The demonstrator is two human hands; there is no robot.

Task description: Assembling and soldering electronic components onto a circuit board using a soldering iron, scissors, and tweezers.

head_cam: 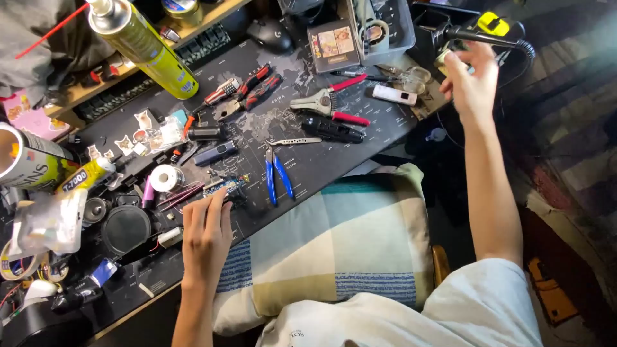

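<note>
Fingers of the left hand (pixel 205 239) lie flat, together, on a small blue circuit board (pixel 222 187). Blue-handled cutters (pixel 277 175) sit at its three o'clock. Right hand (pixel 472 80), at one o'clock, is clamped on a soldering iron (pixel 479 37).

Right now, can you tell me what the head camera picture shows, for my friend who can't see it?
A person's left hand presses a small blue circuit board on a dark desk mat crowded with tools, while the right hand reaches up to a soldering iron. Blue-handled cutters lie nearby; a checked cushion sits below.
</note>
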